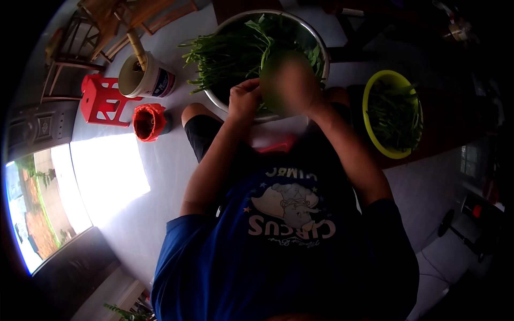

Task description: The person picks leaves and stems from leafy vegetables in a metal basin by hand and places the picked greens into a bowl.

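Note:
A wide metal basin [321, 40] stands between my knees, heaped with long-stemmed leafy greens [227, 56]. Over its near rim, my left hand [245, 99] is closed in a pinch, with green stems at its fingertips. Close beside it on the right is my right hand [294, 85], raised over the greens. A blur covers its fingers, so their grip cannot be made out. Some green shows along the blurred edge between the two hands.
To the right, a yellow-green basket [365, 109] holds more greens. On the left stand a white bucket [128, 75] with a bamboo-like pole, a red plastic stool [99, 101] and a small container lined with a red bag [155, 115]. Wooden chairs [75, 64] are farther off.

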Demonstrator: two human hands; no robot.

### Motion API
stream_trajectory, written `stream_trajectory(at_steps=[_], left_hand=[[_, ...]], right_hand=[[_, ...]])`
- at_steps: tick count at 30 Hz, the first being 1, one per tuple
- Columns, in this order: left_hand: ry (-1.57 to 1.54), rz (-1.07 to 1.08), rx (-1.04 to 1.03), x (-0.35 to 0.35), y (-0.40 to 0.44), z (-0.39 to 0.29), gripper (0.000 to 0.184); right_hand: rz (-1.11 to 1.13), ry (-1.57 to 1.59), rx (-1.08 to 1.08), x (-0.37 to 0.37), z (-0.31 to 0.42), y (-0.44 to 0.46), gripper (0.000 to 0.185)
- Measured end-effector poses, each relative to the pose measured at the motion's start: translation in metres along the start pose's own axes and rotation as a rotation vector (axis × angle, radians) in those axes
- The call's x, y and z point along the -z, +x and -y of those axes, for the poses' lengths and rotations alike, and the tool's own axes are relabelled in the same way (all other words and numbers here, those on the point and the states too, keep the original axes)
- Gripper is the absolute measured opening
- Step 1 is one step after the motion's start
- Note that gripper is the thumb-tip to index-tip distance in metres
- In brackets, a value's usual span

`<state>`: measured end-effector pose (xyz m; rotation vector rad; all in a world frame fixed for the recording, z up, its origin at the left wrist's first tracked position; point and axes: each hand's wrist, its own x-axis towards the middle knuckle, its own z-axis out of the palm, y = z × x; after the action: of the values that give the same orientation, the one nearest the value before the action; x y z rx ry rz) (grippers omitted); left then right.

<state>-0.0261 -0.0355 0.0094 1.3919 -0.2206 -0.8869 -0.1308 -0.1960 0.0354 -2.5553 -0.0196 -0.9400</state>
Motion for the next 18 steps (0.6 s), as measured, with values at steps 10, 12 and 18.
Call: stream_trajectory(at_steps=[10, 12, 18], left_hand=[[0.077, -0.056, -0.033, 0.005, -0.002, -0.001, 0.029], [0.067, -0.048, -0.009, 0.002, -0.007, -0.005, 0.029], [-0.031, -0.02, -0.038, 0.002, -0.004, 0.001, 0.027]], right_hand=[[0.252, 0.096, 0.052, -0.017, -0.004, 0.004, 0.014], [0.225, 0.238, -0.033, -0.013, 0.003, 0.003, 0.014], [0.164, 0.528, -0.483, -0.032, 0.0, -0.011, 0.019]])
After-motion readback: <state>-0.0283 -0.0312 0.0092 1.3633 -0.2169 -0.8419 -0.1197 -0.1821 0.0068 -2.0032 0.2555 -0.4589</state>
